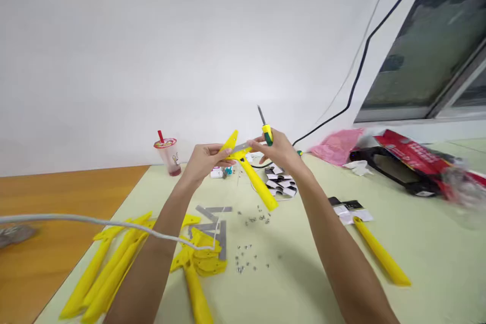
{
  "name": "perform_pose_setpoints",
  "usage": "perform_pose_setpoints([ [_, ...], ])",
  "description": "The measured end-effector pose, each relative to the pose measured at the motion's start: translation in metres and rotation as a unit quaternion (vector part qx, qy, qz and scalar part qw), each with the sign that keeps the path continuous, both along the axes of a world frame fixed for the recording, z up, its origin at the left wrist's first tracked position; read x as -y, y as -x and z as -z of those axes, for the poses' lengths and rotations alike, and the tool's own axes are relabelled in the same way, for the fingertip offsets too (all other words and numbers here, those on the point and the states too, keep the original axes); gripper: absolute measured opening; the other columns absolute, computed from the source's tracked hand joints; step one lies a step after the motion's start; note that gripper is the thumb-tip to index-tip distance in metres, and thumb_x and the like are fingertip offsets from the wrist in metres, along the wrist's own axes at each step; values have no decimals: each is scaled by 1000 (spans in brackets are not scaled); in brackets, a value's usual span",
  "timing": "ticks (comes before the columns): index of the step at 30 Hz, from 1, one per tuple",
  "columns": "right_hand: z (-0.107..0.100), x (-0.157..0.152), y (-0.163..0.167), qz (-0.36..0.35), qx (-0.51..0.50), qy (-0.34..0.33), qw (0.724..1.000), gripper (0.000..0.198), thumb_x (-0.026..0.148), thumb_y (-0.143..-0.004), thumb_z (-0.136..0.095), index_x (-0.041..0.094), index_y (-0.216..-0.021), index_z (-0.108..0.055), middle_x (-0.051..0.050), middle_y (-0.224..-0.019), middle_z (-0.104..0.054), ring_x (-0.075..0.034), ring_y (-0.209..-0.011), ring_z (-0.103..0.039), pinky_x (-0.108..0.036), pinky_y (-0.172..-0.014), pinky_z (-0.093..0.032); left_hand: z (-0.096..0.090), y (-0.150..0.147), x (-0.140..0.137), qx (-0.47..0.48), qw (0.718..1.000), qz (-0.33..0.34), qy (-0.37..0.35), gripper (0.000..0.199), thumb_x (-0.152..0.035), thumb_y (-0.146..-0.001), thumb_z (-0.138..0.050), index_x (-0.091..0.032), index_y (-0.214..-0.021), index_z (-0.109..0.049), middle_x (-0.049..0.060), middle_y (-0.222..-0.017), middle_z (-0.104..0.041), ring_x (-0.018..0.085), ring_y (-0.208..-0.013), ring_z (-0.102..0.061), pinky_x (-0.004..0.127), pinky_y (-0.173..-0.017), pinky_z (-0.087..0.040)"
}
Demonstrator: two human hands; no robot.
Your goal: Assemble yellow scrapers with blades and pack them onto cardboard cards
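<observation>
Raised above the table is a yellow scraper (260, 187) with a grey metal blade strip (240, 147) across its head; its handle slants down to the right. My left hand (205, 162) pinches the left side of the head between thumb and fingers. At the other end of the strip, the thumb and fingers of my right hand (279, 152) grip the head. A green-and-yellow screwdriver (267, 130) is tucked in that same hand, its tip pointing up. Small metal screws or nuts (243, 260) lie scattered on the table below, too small to tell which.
Left are yellow handles (110, 268), yellow head plates (207, 258) and grey blade strips (223, 240). A white cable (114, 223) crosses in front. Behind stand a drink cup (169, 156) and black-and-white packets (281, 182). Right lie a yellow handle (381, 253) and a red package (417, 157).
</observation>
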State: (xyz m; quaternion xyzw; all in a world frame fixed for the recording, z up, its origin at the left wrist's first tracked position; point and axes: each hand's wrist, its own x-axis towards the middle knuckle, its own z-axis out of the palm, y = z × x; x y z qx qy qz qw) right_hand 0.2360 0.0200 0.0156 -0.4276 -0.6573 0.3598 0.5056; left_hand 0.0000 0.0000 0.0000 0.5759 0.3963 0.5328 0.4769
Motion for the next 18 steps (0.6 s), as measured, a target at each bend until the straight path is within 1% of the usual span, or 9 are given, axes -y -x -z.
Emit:
perform_pose_setpoints([
  [2, 3, 0, 3, -29, -35, 37, 998, 44, 37, -90, -93, 23, -93, -51, -9, -100, -78, -29, -96, -85, -27, -57, -71, 1, 1, 0, 8, 1000, -22, 2, 69, -56, -61, -105, -11, -110, -87, 13, -98, -86, 29, -86, -85, 41, -90, -73],
  [4, 8, -3, 8, -47, -65, 73, 994, 45, 35, -90, -93, 23, -88, -49, -5, -90, -75, -28, -93, -85, -29, -66, -73, 2, 2, 0, 8, 999, -31, 6, 68, -56, -61, -105, -11, -109, -87, 13, -99, -86, 31, -87, -85, 43, -91, -72],
  [5, 11, -6, 10, -55, -78, 94, 991, 46, 32, -88, -93, 23, -88, -49, -4, -87, -73, -27, -91, -85, -30, -65, -73, 3, 2, -1, 4, 1000, -27, 9, 67, -55, -61, -105, -11, -109, -87, 14, -100, -86, 31, -88, -85, 44, -92, -72],
  [7, 18, -13, 15, -54, -101, 125, 985, 48, 27, -83, -96, 23, -88, -49, -2, -85, -72, -27, -86, -85, -30, -59, -72, 5, 2, -2, -8, 1000, -16, 14, 66, -55, -64, -104, -12, -111, -87, 14, -101, -86, 31, -89, -85, 44, -93, -72],
  [9, 24, -19, 19, -45, -116, 141, 982, 53, 22, -78, -99, 24, -89, -47, -2, -85, -74, -25, -80, -83, -30, -54, -70, 7, 4, -3, -39, 999, -7, 17, 65, -57, -68, -101, -13, -113, -87, 15, -101, -86, 31, -91, -85, 43, -90, -71],
  [11, 27, -23, 20, -39, -121, 145, 981, 55, 19, -75, -99, 24, -91, -47, -2, -83, -74, -24, -77, -82, -30, -53, -69, 8, 7, -5, -84, 996, -2, 17, 64, -61, -73, -97, -15, -116, -88, 14, -102, -86, 29, -92, -84, 41, -88, -70],
  [15, 29, -23, 19, -41, -94, 143, 984, 47, 17, -80, -93, 23, -95, -49, -1, -78, -72, -24, -74, -82, -27, -51, -66, 10, 11, -7, -136, 990, -20, -8, 63, -72, -78, -88, -18, -111, -89, 11, -111, -85, 29, -102, -80, 41, -89, -68],
  [18, 27, -21, 19, -45, -89, 144, 985, 43, 14, -82, -90, 23, -94, -50, -2, -79, -73, -22, -73, -80, -27, -50, -65, 12, 8, -7, -158, 987, -24, -22, 65, -77, -81, -83, -19, -108, -90, 10, -108, -86, 29, -105, -78, 40, -87, -67],
])
